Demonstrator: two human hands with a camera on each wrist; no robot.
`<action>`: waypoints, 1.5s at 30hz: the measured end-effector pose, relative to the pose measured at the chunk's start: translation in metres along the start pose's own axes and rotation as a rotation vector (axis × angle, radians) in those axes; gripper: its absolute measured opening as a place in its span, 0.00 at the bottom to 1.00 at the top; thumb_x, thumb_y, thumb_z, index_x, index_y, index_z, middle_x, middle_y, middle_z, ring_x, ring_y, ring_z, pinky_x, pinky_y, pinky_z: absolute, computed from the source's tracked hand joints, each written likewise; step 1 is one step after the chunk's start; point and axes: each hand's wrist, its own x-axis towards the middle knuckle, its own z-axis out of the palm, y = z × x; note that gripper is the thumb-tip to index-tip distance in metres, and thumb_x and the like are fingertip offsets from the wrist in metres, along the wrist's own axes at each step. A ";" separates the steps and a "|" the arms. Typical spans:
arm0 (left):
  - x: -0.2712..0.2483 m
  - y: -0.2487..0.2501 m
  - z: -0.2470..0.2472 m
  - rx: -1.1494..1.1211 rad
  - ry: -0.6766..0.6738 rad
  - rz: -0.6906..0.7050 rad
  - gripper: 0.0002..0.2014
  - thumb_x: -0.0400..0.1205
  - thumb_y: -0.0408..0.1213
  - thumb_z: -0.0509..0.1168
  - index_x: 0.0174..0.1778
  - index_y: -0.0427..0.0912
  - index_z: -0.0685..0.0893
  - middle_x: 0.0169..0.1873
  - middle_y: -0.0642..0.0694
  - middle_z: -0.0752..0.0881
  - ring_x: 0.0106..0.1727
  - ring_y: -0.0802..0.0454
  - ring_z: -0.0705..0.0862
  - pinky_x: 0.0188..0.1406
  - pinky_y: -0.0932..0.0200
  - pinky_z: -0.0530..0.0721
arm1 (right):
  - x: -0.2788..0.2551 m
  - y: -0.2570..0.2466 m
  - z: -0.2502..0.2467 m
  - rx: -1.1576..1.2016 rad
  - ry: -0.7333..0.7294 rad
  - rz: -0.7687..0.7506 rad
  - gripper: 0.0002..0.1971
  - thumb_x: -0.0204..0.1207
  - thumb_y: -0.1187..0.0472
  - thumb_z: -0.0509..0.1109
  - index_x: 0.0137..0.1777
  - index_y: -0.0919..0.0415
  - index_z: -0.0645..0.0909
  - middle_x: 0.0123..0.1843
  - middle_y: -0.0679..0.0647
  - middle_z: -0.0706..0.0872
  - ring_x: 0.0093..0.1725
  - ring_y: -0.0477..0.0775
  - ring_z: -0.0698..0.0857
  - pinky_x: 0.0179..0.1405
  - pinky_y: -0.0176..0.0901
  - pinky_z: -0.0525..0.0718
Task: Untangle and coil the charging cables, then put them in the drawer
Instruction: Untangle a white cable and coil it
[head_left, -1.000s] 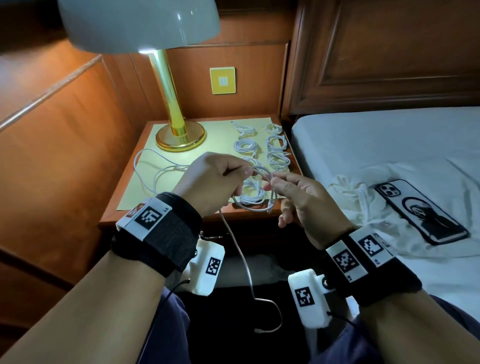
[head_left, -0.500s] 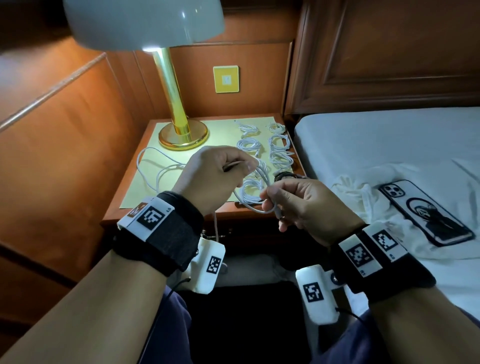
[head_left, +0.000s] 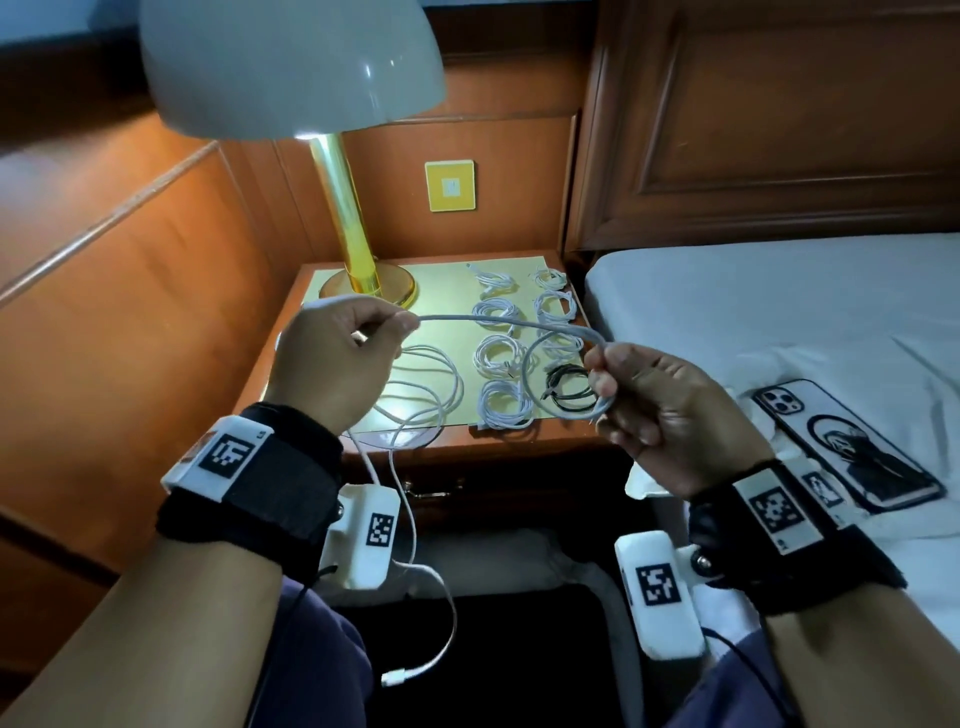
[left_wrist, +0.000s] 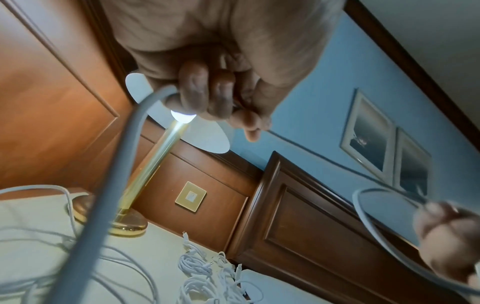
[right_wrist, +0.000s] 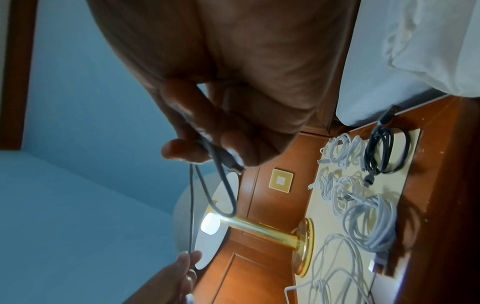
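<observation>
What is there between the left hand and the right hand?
In the head view, a taut stretch of the white cable spans from the left hand to the right hand, which also holds a first loop.

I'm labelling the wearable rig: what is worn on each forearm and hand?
Both forearms are bare, no sleeves or gloves. Each wrist carries a wide black fabric strap topped with white plates bearing black square-code markers, plus a white boxy camera housing beneath, trailing a thin black cable.

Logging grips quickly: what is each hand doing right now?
Left hand: pinching the white cable.
Right hand: gripping the same cable's loop.
</observation>
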 end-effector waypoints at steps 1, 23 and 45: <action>-0.001 -0.001 0.002 0.022 0.031 0.010 0.08 0.82 0.43 0.72 0.38 0.49 0.91 0.31 0.56 0.87 0.37 0.58 0.85 0.39 0.62 0.78 | 0.000 0.003 0.003 0.005 -0.012 0.003 0.10 0.73 0.54 0.71 0.44 0.62 0.85 0.32 0.51 0.83 0.14 0.41 0.63 0.20 0.35 0.68; -0.025 0.039 0.033 0.107 -0.521 0.158 0.13 0.83 0.28 0.67 0.53 0.49 0.93 0.41 0.61 0.85 0.44 0.66 0.84 0.45 0.81 0.75 | -0.003 0.012 0.022 -0.617 0.145 -0.337 0.11 0.88 0.62 0.63 0.46 0.63 0.82 0.44 0.52 0.92 0.19 0.52 0.74 0.22 0.39 0.74; -0.023 0.040 0.040 -0.086 -0.230 0.124 0.09 0.80 0.48 0.74 0.47 0.47 0.85 0.38 0.55 0.85 0.27 0.59 0.76 0.29 0.66 0.76 | -0.002 0.014 0.031 -0.216 0.029 0.050 0.14 0.90 0.60 0.56 0.40 0.60 0.70 0.27 0.51 0.70 0.18 0.45 0.60 0.24 0.45 0.52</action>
